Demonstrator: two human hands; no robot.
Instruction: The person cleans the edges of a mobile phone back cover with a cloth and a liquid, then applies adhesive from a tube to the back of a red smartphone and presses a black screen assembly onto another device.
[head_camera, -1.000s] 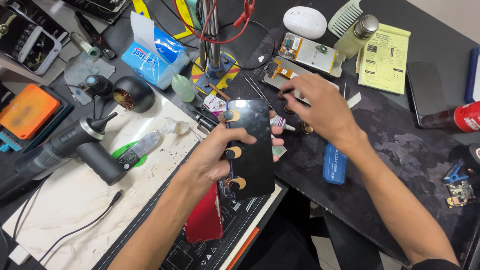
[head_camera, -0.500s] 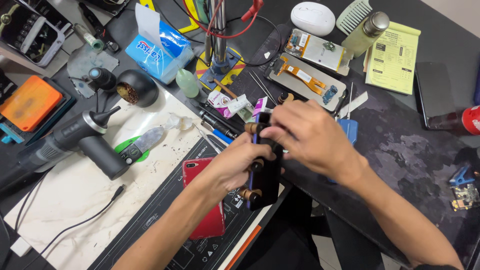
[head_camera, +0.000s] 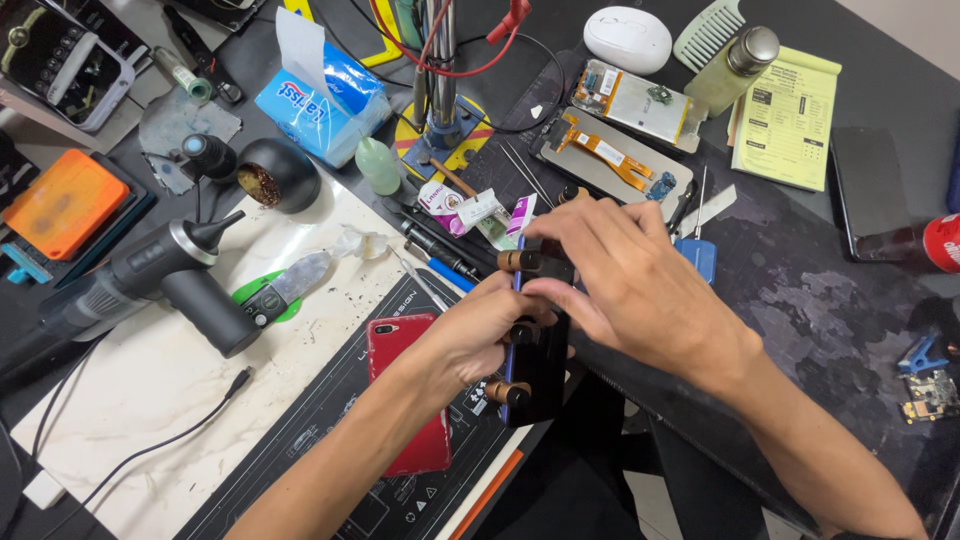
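Note:
My left hand (head_camera: 478, 335) grips a black phone (head_camera: 540, 370) held on edge above the near side of the bench. Brass-coloured screw clamps (head_camera: 519, 261) stick out along the phone's left side. My right hand (head_camera: 640, 290) lies over the phone's upper end, with its fingers closed on the phone by the top clamp. A red phone back (head_camera: 410, 390) lies flat on the black work mat (head_camera: 330, 450) just left of my left wrist.
A grey hot-air tool (head_camera: 150, 280) lies on the white mat at left. A blue tissue pack (head_camera: 325, 95), a small green bottle (head_camera: 378, 165), opened phone parts (head_camera: 610, 160), a yellow paper (head_camera: 785, 110) and a red can (head_camera: 940, 240) surround the work spot.
The phone has turned from face-up to on edge and dropped nearer to me. My right hand came in from the tools behind and now covers its top end.

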